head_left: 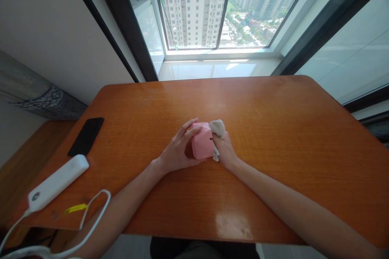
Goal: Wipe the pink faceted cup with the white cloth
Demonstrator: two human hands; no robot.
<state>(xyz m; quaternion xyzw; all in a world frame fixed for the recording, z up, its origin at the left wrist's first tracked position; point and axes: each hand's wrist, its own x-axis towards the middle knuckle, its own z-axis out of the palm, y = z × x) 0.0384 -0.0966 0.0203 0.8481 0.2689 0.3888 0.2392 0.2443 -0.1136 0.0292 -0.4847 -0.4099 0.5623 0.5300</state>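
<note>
Near the middle of the wooden table (267, 113) is a pink faceted box-like object (201, 144) with a small dark slot on its right side. My left hand (180, 149) grips it from the left, thumb below and fingers over the top. A whitish cloth (217, 128) is bunched in my right hand (225, 148), which presses it against the object's right side. Most of the right fingers are hidden behind the cloth and the object. What the pink object is, I cannot tell for certain.
At the table's left lie a black phone (86, 136) and a white power strip (58, 183). Its white cable (96, 226), with a yellow tag (75, 209), loops by my left forearm. Beyond the far edge stands a window (217, 8); a grey curtain (45, 89) hangs at left.
</note>
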